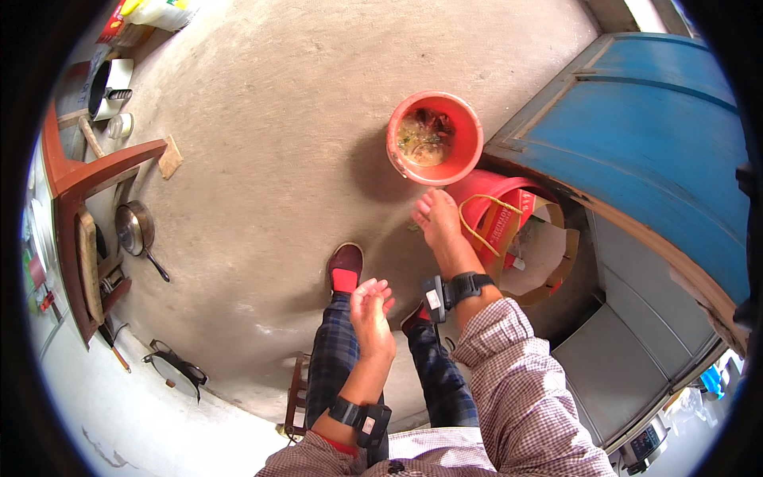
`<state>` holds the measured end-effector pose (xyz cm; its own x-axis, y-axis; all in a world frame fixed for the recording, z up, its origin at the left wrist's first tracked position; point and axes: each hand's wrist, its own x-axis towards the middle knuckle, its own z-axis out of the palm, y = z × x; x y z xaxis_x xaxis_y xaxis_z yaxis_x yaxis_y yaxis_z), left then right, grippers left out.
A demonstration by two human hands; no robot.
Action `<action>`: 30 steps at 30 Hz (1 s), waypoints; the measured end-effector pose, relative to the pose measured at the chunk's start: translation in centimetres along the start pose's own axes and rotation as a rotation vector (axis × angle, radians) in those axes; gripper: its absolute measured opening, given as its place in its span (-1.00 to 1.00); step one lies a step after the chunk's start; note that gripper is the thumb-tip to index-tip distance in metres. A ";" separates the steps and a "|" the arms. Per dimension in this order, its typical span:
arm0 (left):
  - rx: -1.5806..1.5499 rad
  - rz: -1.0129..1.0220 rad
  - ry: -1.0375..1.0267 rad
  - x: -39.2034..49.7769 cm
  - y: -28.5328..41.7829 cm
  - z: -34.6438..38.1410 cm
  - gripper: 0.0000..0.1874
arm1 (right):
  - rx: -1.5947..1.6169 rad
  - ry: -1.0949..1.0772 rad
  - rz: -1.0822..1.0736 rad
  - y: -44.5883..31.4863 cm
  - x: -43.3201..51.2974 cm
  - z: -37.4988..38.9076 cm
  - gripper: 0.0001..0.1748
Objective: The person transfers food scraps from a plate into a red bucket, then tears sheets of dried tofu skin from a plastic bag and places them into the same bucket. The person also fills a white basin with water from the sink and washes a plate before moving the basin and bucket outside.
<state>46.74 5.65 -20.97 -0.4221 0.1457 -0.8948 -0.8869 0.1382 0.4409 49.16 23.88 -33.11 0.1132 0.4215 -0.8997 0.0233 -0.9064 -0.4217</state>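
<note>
My right hand reaches forward just below a red plastic bucket, its fingers slightly curled with nothing seen in them. Liquid and dark food scraps lie inside the bucket. My left hand hangs over my legs, palm turned inward, fingers loosely bent and holding nothing visible. Right of my right hand, a red plastic tub lies tilted, with a red and brown paper bag with a yellow cord handle at its mouth. Whether my right fingertips touch the bucket's near side is hard to tell.
A blue wooden cabinet stands at the right, above grey panels. On the left are a brown wooden rack, a metal pan, a glass jar and a piece of board. A wooden stool stands beside my leg.
</note>
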 end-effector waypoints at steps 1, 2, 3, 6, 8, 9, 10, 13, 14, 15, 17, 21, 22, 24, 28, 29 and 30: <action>-0.014 -0.025 0.009 0.1 0.3 -0.1 -0.75 | 0.022 0.013 -0.014 0.2 1.2 -0.1 -0.60; -0.029 -0.022 -0.003 0.1 0.6 -0.2 -0.75 | 0.048 0.038 -0.012 0.4 2.3 -0.1 -0.64; -0.035 -0.032 -0.006 0.2 0.9 -0.3 -0.74 | 0.076 0.062 -0.011 0.5 3.3 -0.1 -0.68; -0.067 -0.051 -0.025 0.4 1.4 -0.4 -0.74 | 0.184 0.050 -0.082 0.7 5.4 0.2 -0.83; -0.062 -0.058 -0.032 0.6 1.6 -0.4 -0.75 | 0.242 0.097 -0.124 0.8 5.9 0.5 -0.83; -0.063 -0.064 -0.032 0.6 1.7 -0.4 -0.76 | 0.251 0.065 -0.126 0.9 5.8 0.6 -0.84; -0.056 -0.058 -0.038 0.6 1.7 -0.4 -0.77 | 0.257 0.049 -0.133 0.9 5.6 0.8 -0.84; -0.055 -0.074 -0.040 0.5 1.6 -0.1 -0.78 | 0.263 -0.017 -0.204 0.7 4.5 1.7 -0.81; -0.050 -0.070 -0.038 0.5 1.6 0.0 -0.78 | 0.261 -0.028 -0.227 0.5 4.1 2.1 -0.80; -0.043 -0.070 -0.035 0.5 1.6 0.1 -0.78 | 0.261 -0.049 -0.256 0.3 3.8 2.4 -0.80; -0.037 -0.075 -0.031 0.5 1.5 0.3 -0.77 | 0.195 -0.019 -0.269 0.0 3.1 2.8 -0.79; -0.025 -0.086 -0.028 0.3 1.3 0.5 -0.76 | -0.033 -0.005 -0.298 0.4 1.2 2.0 -0.78; -0.021 -0.087 -0.032 0.3 1.2 0.5 -0.75 | -0.087 0.003 -0.297 0.6 0.7 1.6 -0.77; -0.020 -0.087 -0.034 0.3 1.1 0.5 -0.77 | -0.132 -0.044 -0.268 0.9 -0.3 1.0 -0.79; -0.007 -0.079 -0.039 0.2 0.8 0.6 -0.77 | -0.157 -0.148 -0.168 1.4 -2.2 -0.4 -0.81; -0.009 -0.078 -0.046 0.2 0.7 0.6 -0.76 | -0.174 -0.157 -0.160 1.4 -2.6 -0.8 -0.83; -0.013 -0.073 -0.057 0.2 0.6 0.6 -0.76 | -0.192 -0.168 -0.148 1.5 -3.0 -1.1 -0.84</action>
<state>46.21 6.32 -20.88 -0.3455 0.1915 -0.9187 -0.9173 0.1379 0.3737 49.96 21.23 -30.94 -0.0708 0.5336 -0.8428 0.2169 -0.8165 -0.5351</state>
